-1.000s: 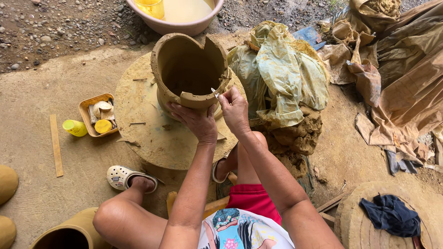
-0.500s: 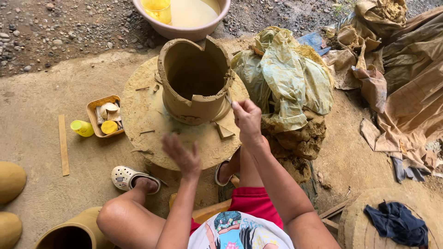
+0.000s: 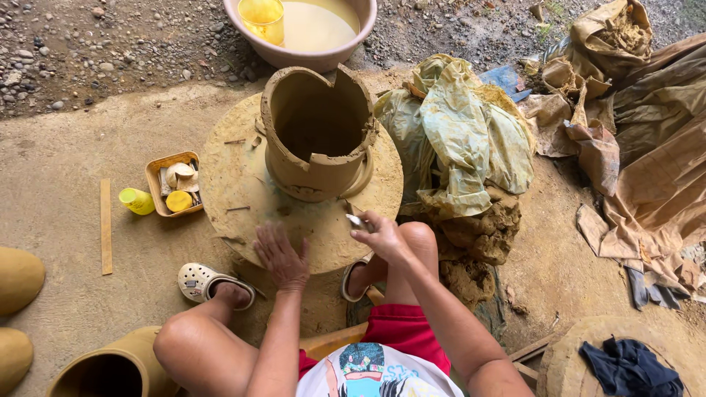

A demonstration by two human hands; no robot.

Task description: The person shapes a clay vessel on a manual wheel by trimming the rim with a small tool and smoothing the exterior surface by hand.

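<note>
**Hands low on the wheel, clay pot standing at its centre**

The round clay-smeared turntable [image 3: 243,184] fills the middle of the view, lying flat on the concrete floor. On it, slightly toward twelve o'clock of its centre, stands the unfinished clay pot [image 3: 318,140], upright, thick-walled and open-topped, with a ragged rim notched at twelve o'clock and a loose coil of clay around its base.

At three o'clock from the pot, a heap of raw clay [image 3: 478,228] lies under crumpled yellowish plastic sheeting [image 3: 460,132], just beside the turntable. At twelve o'clock, touching the turntable's far edge, sits a pink basin [image 3: 294,55] of cloudy water with a yellow cup [image 3: 262,18] inside.

At nine o'clock from the turntable rests a small orange tray [image 3: 156,184] of shells and scraps, with a yellow bottle [image 3: 137,201] just beside it.

The left hand [image 3: 282,257] lies at six o'clock on the turntable, palm down, fingers spread and empty, touching the disc. The right hand [image 3: 381,237], at about five o'clock and well apart from the pot, is curled around a small pale tool [image 3: 356,220] pinched between thumb and fingers.
</note>
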